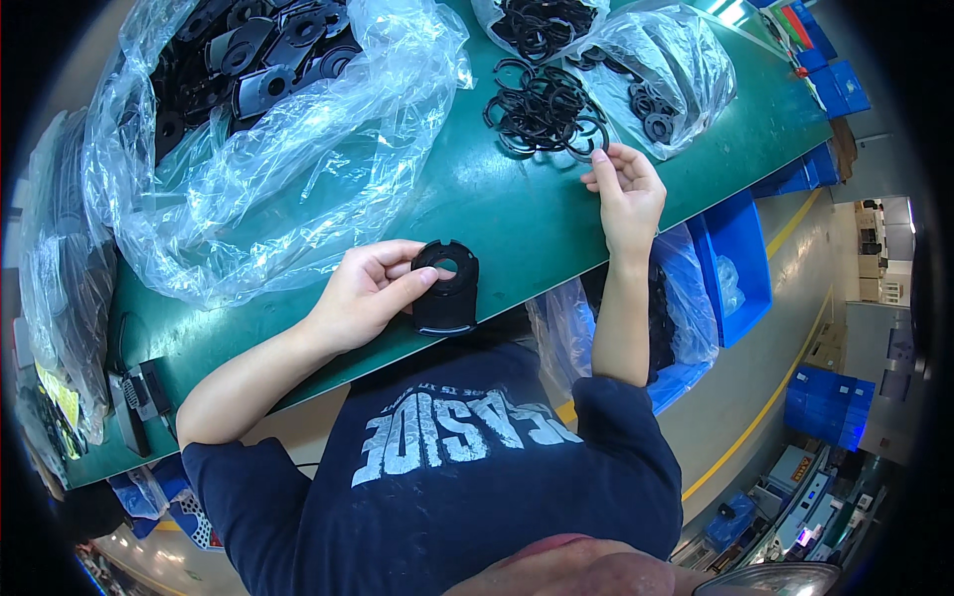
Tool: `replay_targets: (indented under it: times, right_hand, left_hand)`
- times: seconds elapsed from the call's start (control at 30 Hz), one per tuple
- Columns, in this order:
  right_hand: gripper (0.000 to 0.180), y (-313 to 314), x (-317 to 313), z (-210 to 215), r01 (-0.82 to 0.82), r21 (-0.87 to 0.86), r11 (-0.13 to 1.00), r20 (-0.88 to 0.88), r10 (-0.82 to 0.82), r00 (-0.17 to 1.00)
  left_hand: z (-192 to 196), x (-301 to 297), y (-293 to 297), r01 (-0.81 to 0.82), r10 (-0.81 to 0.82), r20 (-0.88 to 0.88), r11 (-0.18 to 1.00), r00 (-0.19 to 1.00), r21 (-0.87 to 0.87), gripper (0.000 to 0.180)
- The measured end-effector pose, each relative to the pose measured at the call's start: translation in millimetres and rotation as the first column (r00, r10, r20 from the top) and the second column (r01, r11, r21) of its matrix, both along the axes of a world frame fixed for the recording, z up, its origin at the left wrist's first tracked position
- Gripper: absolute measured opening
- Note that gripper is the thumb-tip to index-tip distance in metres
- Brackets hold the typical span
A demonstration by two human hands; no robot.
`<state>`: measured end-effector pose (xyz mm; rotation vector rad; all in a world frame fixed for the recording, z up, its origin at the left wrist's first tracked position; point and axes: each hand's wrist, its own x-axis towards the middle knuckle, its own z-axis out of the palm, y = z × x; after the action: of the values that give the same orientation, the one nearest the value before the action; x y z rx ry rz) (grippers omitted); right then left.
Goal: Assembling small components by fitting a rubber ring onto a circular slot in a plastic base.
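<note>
Gripping a black moulded plastic housing with a round hole [445, 286] in the left hand [370, 291], fingers closed around its left side, thumb pressed on its top face, at the near edge of the green work table [517, 214]. Beyond the housing, to its right, right hand [626, 191] with fingertips pinched on one thin black ring at the near edge of a loose pile of black rings [545, 109]. Further left of the pile, a crumpled clear plastic bag of black parts [268, 119].

Black round-holed plastic part [444, 288] (upright-ish) at table edge; black rings [545, 111] piled.
</note>
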<state>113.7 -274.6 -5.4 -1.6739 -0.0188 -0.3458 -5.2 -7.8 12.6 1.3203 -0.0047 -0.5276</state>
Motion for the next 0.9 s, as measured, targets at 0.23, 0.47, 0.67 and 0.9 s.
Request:
replay_targets:
  times: [0.23,0.47,0.67,0.9]
  right_hand:
    - [0.024,-6,2,-4,-0.037,0.129,0.991,-0.016,0.039,0.999]
    - [0.026,-8,1,4,-0.105,0.189,0.976,-0.035,0.113,0.993]
    - [0.026,-17,6,3,-0.200,0.206,0.958,-0.098,0.224,0.970]
    - [0.022,-20,8,10,-0.248,0.381,0.891,-0.184,0.336,0.924]
  left_hand:
    - [3,0,-3,0.011,-0.011,0.029,1.000,1.000,0.023,0.024]
    - [2,1,1,0.073,-0.074,0.046,0.997,0.996,0.026,0.026]
    - [-1,0,1,0.060,-0.061,0.036,0.998,0.998,0.021,0.025]
    - [-3,-1,0,0.053,-0.055,0.070,0.998,0.996,0.022,0.026]
